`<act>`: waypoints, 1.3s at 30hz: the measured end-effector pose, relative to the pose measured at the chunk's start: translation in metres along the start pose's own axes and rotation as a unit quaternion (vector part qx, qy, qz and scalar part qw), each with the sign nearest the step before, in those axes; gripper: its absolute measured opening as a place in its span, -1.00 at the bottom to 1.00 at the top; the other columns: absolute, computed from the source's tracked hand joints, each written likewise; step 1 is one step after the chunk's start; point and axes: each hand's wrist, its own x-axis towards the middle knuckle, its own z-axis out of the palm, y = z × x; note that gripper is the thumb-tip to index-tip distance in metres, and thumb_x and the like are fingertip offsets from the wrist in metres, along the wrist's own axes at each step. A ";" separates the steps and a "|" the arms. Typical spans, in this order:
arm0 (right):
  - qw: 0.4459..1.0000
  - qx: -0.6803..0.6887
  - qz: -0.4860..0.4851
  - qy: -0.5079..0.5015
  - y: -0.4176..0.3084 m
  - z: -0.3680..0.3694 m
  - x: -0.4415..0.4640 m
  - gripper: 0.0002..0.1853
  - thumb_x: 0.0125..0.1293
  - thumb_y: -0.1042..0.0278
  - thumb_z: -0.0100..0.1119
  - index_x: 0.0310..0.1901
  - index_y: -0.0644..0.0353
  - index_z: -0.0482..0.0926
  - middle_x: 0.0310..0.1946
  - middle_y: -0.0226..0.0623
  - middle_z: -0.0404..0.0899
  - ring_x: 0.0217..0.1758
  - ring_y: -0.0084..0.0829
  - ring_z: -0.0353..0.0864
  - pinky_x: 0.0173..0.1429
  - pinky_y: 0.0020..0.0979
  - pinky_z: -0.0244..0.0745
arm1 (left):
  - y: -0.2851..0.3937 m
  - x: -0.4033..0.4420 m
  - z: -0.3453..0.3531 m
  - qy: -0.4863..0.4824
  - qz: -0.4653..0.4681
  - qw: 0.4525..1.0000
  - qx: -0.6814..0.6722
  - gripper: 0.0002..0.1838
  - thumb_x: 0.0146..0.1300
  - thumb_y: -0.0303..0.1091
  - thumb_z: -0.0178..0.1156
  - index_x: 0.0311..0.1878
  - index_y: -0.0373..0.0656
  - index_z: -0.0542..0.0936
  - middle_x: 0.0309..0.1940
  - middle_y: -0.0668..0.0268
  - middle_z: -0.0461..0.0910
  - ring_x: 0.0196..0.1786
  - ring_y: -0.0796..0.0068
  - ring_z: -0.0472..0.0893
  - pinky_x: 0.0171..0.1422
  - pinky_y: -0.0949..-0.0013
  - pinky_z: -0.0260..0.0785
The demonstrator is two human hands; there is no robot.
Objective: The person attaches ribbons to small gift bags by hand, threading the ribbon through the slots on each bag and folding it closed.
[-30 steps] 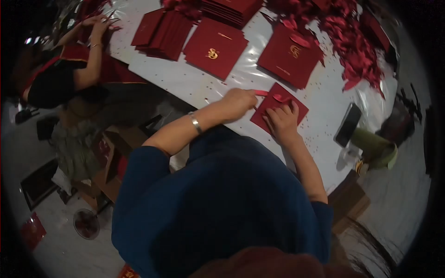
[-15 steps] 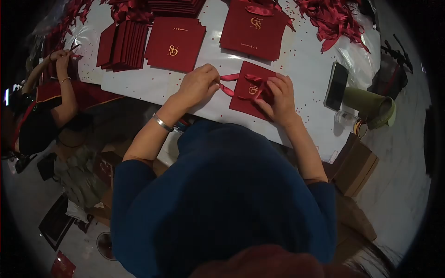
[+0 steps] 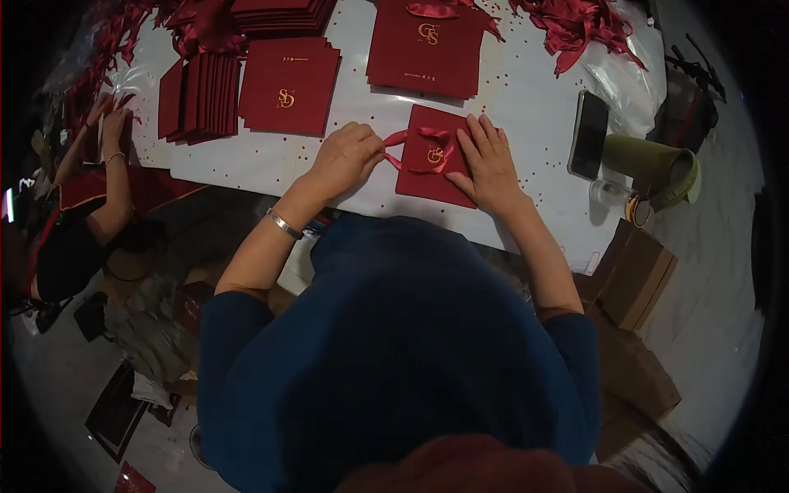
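Observation:
A small red gift bag (image 3: 423, 186) with a gold monogram lies flat on the white table in front of me. My left hand (image 3: 348, 159) is closed in a pinch on its red ribbon handle (image 3: 396, 138), drawing the loop out past the bag's left edge. Another stretch of ribbon lies curled over the monogram. Resting on the bag's right side, my right hand (image 3: 491, 171) is open, its fingers extended and thumb apart.
Larger red bags (image 3: 423, 57) and more bag stacks (image 3: 292, 86) line the far side, beside a row of upright bags (image 3: 197, 99). Loose ribbons (image 3: 579, 29), a phone (image 3: 589, 135), a green cylinder (image 3: 649, 164) and tape (image 3: 637, 211) sit rightward. Another person's hands (image 3: 113, 131) work at left.
My right hand has gone from curled fingers at the ribbon to lying flat on the bag's right side. My left hand still pinches the handle. The view has shifted slightly.

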 end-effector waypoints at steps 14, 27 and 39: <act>0.985 -0.074 -0.154 0.002 -0.024 -0.022 0.040 -0.87 0.08 0.32 0.19 -0.30 0.06 0.55 -0.14 -0.29 0.46 0.05 -0.25 0.41 0.33 0.13 0.15 | 0.016 -0.004 0.000 0.045 -0.011 0.999 0.002 -0.72 -0.05 -0.30 0.40 -0.27 -0.11 0.58 -0.19 0.29 0.48 -0.08 0.25 0.48 -0.05 0.20 0.34; 0.981 0.001 -0.077 0.178 -0.022 0.013 0.028 -0.67 -0.12 0.39 0.35 -0.29 0.13 0.42 -0.32 -0.28 0.49 -0.19 -0.24 0.48 -0.01 -0.18 0.30 | 0.044 0.018 0.059 0.163 -0.021 0.986 0.022 -0.72 -0.11 -0.38 0.29 -0.24 -0.05 0.57 -0.28 0.34 0.47 -0.15 0.29 0.48 -0.18 0.19 0.23; 0.976 0.125 0.039 0.175 -0.022 -0.006 0.033 -0.58 0.02 0.44 0.29 -0.05 0.29 0.45 -0.26 -0.11 0.52 -0.17 -0.08 0.51 -0.06 -0.19 0.45 | 0.047 -0.005 0.032 0.115 0.017 0.992 -0.049 -0.61 -0.03 -0.24 0.35 -0.10 -0.10 0.54 -0.05 0.22 0.48 0.02 0.19 0.48 0.04 0.20 0.30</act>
